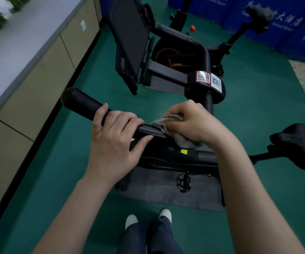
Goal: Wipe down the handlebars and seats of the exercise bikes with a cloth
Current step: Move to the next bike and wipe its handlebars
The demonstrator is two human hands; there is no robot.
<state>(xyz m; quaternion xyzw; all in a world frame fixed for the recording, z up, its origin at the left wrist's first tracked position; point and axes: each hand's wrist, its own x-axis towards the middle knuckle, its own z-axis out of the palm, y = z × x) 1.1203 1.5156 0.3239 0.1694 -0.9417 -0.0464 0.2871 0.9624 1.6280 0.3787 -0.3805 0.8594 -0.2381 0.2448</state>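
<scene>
The left hand (115,136) grips the black handlebar (82,103) of the near exercise bike (168,158), fingers (129,119) curled over the top and thumb beneath. Just beside it, the right hand (190,121) clutches a grey cloth (160,122) bunched in its fingers and presses it against the same bar. The bike's seat (302,143) sits off to the right, well apart from both hands. A second bike (175,57) stands farther back on the green floor (74,171), and cabinets (38,79) run along the left.
</scene>
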